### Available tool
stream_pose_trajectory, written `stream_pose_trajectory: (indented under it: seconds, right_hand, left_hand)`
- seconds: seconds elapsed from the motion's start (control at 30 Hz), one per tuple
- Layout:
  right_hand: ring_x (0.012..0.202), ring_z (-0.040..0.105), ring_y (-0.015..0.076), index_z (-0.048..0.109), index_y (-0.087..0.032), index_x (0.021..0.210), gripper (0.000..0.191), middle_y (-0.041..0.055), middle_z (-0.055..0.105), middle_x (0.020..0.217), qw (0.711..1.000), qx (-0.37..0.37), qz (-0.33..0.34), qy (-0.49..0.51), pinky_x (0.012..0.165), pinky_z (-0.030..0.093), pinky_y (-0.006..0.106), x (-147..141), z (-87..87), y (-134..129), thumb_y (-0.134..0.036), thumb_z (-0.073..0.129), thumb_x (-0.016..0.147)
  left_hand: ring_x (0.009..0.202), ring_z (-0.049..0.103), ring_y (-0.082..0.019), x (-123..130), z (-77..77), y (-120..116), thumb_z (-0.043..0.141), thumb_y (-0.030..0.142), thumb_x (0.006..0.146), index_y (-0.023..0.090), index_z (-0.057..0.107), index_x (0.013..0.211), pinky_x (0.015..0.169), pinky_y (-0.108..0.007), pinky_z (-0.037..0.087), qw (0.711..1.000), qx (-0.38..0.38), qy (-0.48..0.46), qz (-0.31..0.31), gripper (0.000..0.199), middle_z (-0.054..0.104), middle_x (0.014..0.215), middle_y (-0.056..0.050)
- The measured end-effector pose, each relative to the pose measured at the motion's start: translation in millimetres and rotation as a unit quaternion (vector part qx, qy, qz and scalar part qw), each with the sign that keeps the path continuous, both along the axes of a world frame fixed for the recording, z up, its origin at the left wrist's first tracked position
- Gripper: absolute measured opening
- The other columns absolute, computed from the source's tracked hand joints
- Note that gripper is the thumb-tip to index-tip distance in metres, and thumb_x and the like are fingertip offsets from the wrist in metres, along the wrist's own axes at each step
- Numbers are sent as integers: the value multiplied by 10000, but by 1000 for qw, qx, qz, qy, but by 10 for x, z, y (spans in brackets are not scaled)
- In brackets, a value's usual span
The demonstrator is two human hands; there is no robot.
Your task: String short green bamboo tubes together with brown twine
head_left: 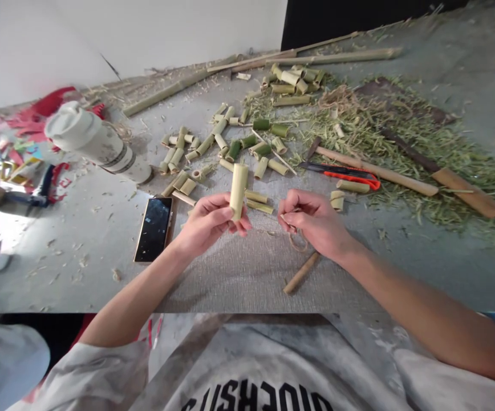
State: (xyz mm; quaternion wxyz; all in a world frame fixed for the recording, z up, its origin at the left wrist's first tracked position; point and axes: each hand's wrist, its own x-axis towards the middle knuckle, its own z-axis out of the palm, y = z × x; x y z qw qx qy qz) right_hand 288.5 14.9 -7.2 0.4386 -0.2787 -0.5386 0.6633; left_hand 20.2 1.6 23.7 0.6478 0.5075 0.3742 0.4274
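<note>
Your left hand (208,224) is curled on the lower end of a tube (239,191), holding it almost upright above the table (230,279). To its right, your right hand (316,222) has fingers bent in a pinch on what seems to be a cord (299,250). A phone (153,229) lies to the left, a stick (301,274) near the right hand, and a knife (344,170) farther away.

The tube (239,193) at the centre is, to my eye, pale yellow-green, and some pieces (261,124) above it are deep green. The knife (337,170), right of centre, is orange-red and black. The bottle (96,142), upper left, is whitish with dark bands. The greyish shirt (268,354) below carries black letters.
</note>
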Motion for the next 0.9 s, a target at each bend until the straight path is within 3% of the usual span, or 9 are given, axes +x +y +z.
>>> stream_pose_trajectory:
  seconds: [0.07, 0.13, 0.2, 0.27, 0.47, 0.6, 0.9]
  right_hand:
    - [631, 541, 124, 684, -243, 800, 218, -35, 669, 708, 1000, -2, 0, 2, 565, 398, 267, -5, 4, 0, -233, 800, 985]
    - [622, 530, 124, 675, -240, 783, 228, -35, 661, 694, 1000, -2, -5, 4, 556, 388, 268, -11, 16, 1, -226, 794, 977]
    - [618, 521, 122, 668, -239, 772, 231, -34, 658, 687, 1000, -1, -7, 7, 554, 383, 269, -15, 26, 4, -207, 781, 971]
    - [620, 523, 122, 679, -240, 776, 227, -33, 660, 692, 1000, 3, -6, 8, 557, 387, 270, -12, 26, 7, -207, 780, 977]
    - [637, 539, 127, 694, -250, 785, 249, -33, 671, 710, 1000, 7, -2, 3, 567, 397, 277, 5, 6, 12, -269, 815, 1002]
    - [645, 540, 126, 698, -254, 798, 242, -38, 672, 713, 1000, 7, 3, 8, 577, 402, 280, 17, -3, 6, -271, 815, 1010]
    - [650, 545, 121, 699, -247, 802, 242, -39, 671, 716, 1000, 15, 8, 12, 578, 410, 273, 18, -14, 19, -269, 809, 1016]
  left_hand:
    - [668, 712, -166, -2, 0, -17, 939, 464, 891, 217, 847, 938, 660, -299, 588, 980, 138, 127, 67, 268, 815, 809, -48]
    - [701, 687, -159, -15, -11, -25, 944, 319, 891, 239, 860, 954, 697, -307, 574, 917, 284, 240, 142, 132, 796, 813, -26]
    - [720, 676, -156, -32, -45, -19, 921, 249, 912, 263, 862, 1000, 711, -310, 567, 863, 372, 286, 188, 107, 793, 840, -12]
    - [737, 673, -152, -49, -98, 0, 895, 215, 930, 275, 852, 1061, 704, -304, 561, 839, 422, 275, 204, 150, 795, 876, -3]
    - [799, 671, -138, -72, -184, 54, 830, 122, 941, 273, 817, 1152, 704, -278, 560, 821, 473, 244, 209, 260, 764, 957, -7]
    - [844, 666, -152, -76, -156, 58, 810, 90, 933, 296, 826, 1076, 707, -295, 556, 792, 504, 260, 228, 251, 696, 985, -19]
    - [835, 657, -142, -73, -143, 54, 797, 66, 928, 284, 788, 970, 708, -298, 531, 762, 524, 264, 276, 222, 700, 1012, -11]
